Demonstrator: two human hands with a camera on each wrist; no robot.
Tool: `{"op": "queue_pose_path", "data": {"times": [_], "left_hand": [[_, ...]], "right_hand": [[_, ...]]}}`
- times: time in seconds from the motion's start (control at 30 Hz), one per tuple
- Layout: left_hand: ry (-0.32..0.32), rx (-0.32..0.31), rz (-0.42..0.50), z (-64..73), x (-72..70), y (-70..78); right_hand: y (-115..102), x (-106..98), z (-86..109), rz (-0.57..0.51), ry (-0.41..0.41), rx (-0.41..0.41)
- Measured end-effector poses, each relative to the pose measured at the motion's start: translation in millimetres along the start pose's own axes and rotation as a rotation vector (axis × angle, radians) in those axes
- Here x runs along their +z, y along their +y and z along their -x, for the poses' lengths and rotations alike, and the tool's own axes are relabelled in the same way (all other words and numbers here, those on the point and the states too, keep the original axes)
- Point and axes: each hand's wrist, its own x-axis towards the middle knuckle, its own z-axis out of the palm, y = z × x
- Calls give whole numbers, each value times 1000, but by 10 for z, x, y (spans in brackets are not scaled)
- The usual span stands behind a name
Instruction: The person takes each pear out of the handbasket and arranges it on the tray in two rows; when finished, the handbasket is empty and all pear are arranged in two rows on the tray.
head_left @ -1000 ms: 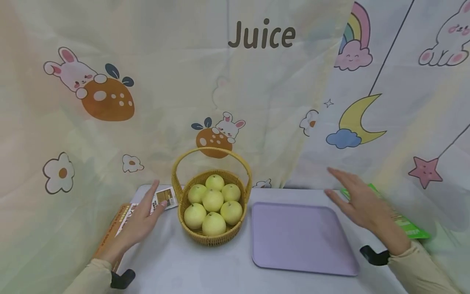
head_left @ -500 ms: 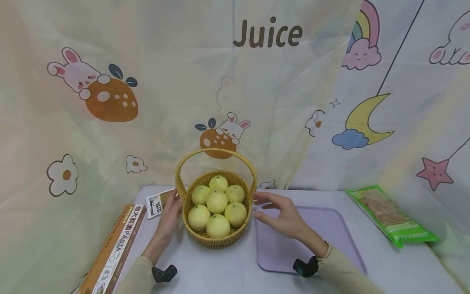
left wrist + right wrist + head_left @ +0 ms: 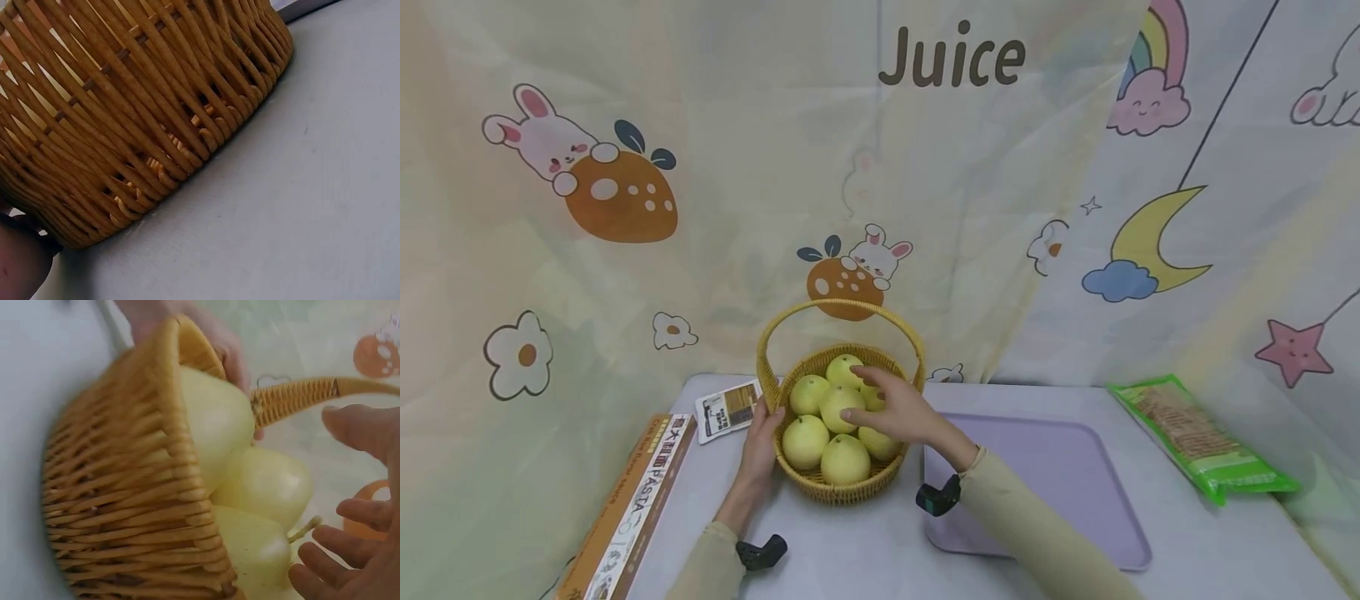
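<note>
The right hand (image 3: 904,413) has its fingers parted and gently bent, with nothing in their grasp; whether they touch any fruit I cannot tell. From these fingers, the middle fruit (image 3: 833,407) lies just below and to the left, at the thumb tip, inside the basket (image 3: 841,497). It looks round, with no clear long axis; in the right wrist view a stem (image 3: 306,529) on one fruit points at the fingertips. Of the two hands, the right is nearer to the middle fruit. The left hand (image 3: 758,446), left of the right fingers, grips the basket's rim beside the handle (image 3: 842,302), its thumb on the rim. Beyond the right fingers the handle arches upward. To their right, partly under the forearm, a purple tray (image 3: 1037,483) lies on the table (image 3: 835,554).
</note>
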Motion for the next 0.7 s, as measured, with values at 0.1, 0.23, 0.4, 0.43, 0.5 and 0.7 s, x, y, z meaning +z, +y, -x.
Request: {"op": "queue_pose_path", "data": {"times": [0.1, 0.23, 0.4, 0.43, 0.5, 0.7], "left_hand": [[4, -5, 13, 6, 3, -7], [6, 6, 27, 4, -2, -34], [3, 15, 33, 17, 1, -73], [0, 16, 35, 21, 2, -82], [-6, 16, 45, 27, 3, -98], [-11, 20, 40, 17, 9, -108]], "right_hand": [[49, 32, -128, 23, -38, 18], [100, 90, -249, 89, -70, 12], [92, 154, -312, 127, -104, 16], [87, 169, -317, 140, -111, 18], [75, 194, -324, 158, -119, 19], [53, 226, -320, 171, -98, 22]]}}
